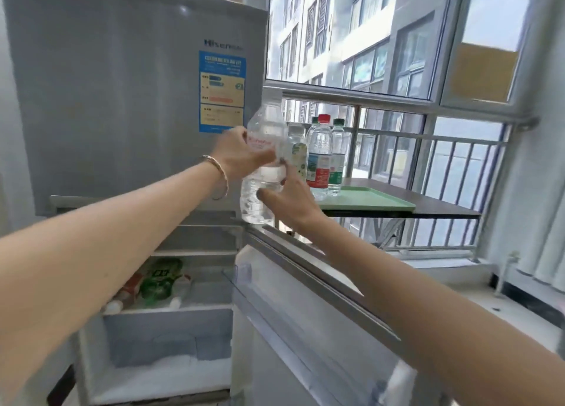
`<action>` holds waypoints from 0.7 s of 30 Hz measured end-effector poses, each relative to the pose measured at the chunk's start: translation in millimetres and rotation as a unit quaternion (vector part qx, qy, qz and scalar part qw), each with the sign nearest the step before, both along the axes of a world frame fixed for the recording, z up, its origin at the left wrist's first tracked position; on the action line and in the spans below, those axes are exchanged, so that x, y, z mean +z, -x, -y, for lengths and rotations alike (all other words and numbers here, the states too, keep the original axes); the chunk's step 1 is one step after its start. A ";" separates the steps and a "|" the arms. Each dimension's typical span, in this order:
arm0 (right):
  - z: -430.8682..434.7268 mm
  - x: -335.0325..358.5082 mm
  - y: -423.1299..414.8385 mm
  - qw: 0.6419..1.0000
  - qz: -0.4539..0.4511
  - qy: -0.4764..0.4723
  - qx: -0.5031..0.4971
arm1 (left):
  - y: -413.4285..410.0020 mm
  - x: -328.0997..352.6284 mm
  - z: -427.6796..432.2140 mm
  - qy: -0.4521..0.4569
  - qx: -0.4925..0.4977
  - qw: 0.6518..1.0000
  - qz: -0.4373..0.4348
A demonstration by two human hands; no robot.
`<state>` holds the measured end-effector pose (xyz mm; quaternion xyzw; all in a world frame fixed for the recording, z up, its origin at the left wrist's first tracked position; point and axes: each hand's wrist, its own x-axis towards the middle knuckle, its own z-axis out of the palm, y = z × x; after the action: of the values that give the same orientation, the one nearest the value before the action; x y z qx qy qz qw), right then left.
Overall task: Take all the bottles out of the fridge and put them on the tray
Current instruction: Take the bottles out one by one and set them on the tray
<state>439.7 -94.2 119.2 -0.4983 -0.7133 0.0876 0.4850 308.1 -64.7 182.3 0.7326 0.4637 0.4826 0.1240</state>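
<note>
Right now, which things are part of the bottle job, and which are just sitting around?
Part of the job:
clear bottle, gripped by left hand and right hand
standing bottles on the green tray
green bottle lying in the fridge

Just there:
blue sticker
railing
table
bracelet

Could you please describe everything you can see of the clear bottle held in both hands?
The clear bottle is transparent, ribbed plastic with a red-lettered label. It stands nearly upright in mid-air above the open fridge door. The left hand grips its labelled middle; the right hand holds it lower down.
</note>
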 end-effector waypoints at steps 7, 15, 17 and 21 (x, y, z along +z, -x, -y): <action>-48.9 16.0 -96.8 0.987 -0.008 -0.071 -0.142 | -114.5 25.0 -39.3 -0.013 -0.122 0.990 0.068; -141.3 9.3 -190.1 0.980 -0.068 0.107 -0.156 | -189.1 -17.8 -111.4 0.086 -0.206 0.973 0.056; -166.0 6.2 -204.2 0.977 -0.076 0.148 -0.134 | -195.6 -26.6 -127.6 0.073 -0.198 0.977 0.033; -215.8 5.1 -231.4 0.975 -0.006 0.185 -0.126 | -200.2 -35.4 -149.2 0.062 -0.204 0.977 0.026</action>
<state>671.0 121.5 124.3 -0.6650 -0.6131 0.1591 0.3958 508.3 84.6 147.0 0.7901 0.3301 0.4360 0.2770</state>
